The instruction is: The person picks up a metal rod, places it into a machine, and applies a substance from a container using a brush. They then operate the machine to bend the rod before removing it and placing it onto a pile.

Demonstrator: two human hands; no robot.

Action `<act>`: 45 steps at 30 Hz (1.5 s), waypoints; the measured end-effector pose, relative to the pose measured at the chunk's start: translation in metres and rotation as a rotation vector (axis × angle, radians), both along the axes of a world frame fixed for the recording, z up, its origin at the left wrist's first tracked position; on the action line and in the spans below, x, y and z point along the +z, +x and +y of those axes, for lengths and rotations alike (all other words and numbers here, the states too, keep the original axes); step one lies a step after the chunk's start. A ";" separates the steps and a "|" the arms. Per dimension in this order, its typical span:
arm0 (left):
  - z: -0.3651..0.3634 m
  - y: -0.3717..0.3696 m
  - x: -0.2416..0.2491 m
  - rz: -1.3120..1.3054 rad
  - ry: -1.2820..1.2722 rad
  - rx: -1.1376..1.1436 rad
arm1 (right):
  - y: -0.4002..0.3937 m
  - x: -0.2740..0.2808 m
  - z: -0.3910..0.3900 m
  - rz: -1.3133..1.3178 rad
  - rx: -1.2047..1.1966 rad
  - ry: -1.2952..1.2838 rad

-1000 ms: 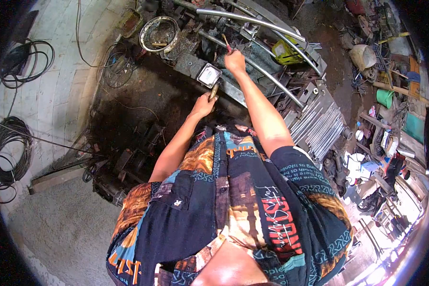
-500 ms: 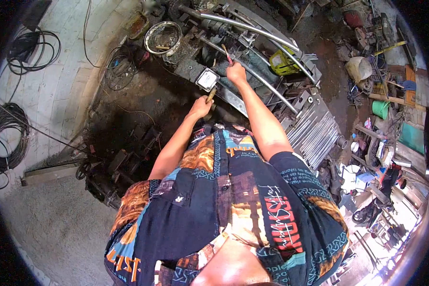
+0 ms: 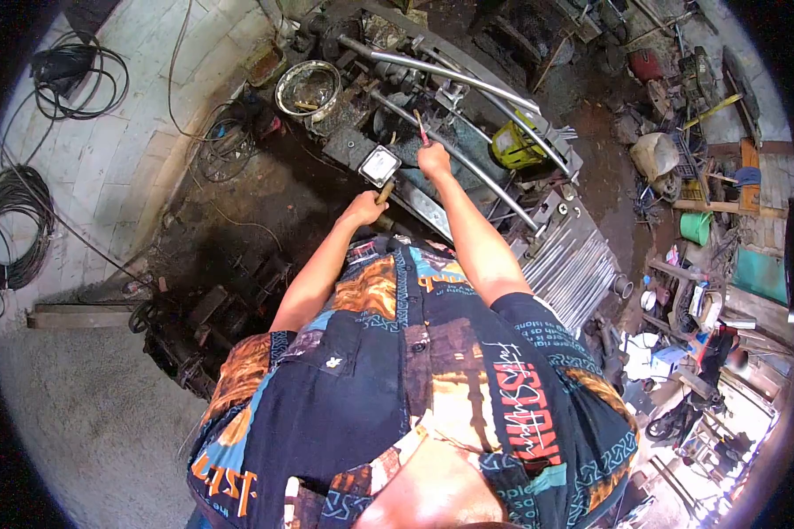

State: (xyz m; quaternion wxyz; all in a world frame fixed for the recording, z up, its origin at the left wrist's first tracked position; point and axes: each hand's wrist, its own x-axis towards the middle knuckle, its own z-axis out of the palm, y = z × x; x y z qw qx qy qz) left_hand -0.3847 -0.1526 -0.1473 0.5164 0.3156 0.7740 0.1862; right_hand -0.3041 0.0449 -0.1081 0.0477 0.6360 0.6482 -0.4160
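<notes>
My left hand (image 3: 363, 208) is closed around a short tan handle (image 3: 385, 191), which points up toward a small square piece with a dark rim and pale face (image 3: 380, 166). The handle's upper end lies right at the lower edge of that square piece. In my right hand (image 3: 433, 160) is a slim tool with a red handle (image 3: 424, 138) and a brownish tip, held by closed fingers. Its tip overlaps a long metal bar (image 3: 468, 159) that runs diagonally across the metal bench (image 3: 426, 204).
A round rim-like basin (image 3: 308, 88) stands beyond the bench, left of the long bent tubes (image 3: 454, 75). A yellow-green container (image 3: 513, 145) sits under the tubes. Many thin rods (image 3: 573, 278) lie to the right. Coiled cables (image 3: 22, 220) lie far left; a green bucket (image 3: 695, 227) is far right.
The whole view has shifted slightly, with the bench and tools a little lower in the picture. Both hands keep their hold.
</notes>
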 end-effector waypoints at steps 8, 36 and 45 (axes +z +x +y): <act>-0.002 0.008 0.004 0.109 0.011 0.031 | 0.002 -0.012 0.003 0.043 -0.038 -0.015; 0.003 0.006 0.024 -0.035 -0.060 -0.058 | 0.015 0.015 -0.017 0.063 -0.080 0.071; -0.002 0.012 0.010 -0.038 -0.029 -0.051 | 0.015 0.022 -0.020 0.038 -0.056 0.076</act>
